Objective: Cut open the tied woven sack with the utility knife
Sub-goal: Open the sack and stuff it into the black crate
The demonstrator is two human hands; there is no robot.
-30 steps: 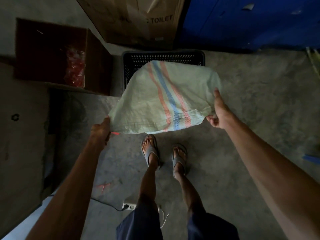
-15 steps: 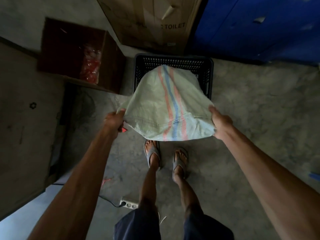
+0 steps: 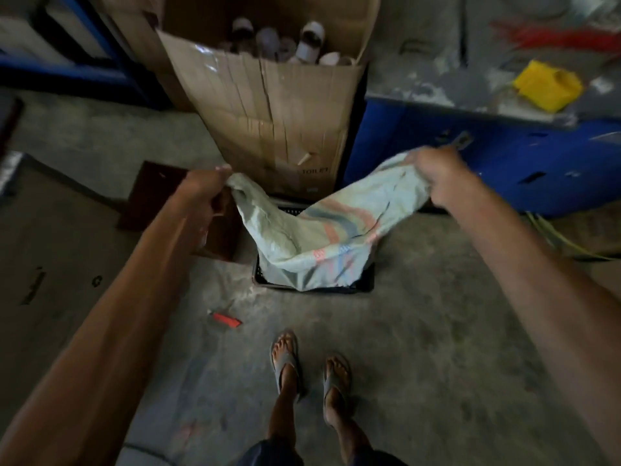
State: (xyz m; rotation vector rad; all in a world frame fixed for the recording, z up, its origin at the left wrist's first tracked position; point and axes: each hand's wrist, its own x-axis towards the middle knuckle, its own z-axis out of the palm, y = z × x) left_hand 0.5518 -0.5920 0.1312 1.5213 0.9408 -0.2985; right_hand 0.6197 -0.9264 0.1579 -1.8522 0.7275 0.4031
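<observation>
The pale woven sack (image 3: 312,240), striped orange and blue, hangs limp between my two hands. Its lower end sags into a black plastic crate (image 3: 316,290) on the floor. My left hand (image 3: 205,186) grips the sack's left corner. My right hand (image 3: 433,168) grips the right corner, raised a little higher. A red utility knife (image 3: 225,319) lies on the concrete floor left of the crate, apart from both hands.
A tall cardboard box (image 3: 268,105) holding several paper rolls stands behind the crate. A dark brown box (image 3: 151,193) sits to the left, a blue cabinet (image 3: 504,169) to the right with a yellow item (image 3: 547,85) on top. My sandalled feet (image 3: 309,364) stand on the concrete floor.
Both hands have lifted the sack's corners up and apart, so it now droops into the crate. The knife, earlier at my left hand, now lies on the floor. The view has tilted up.
</observation>
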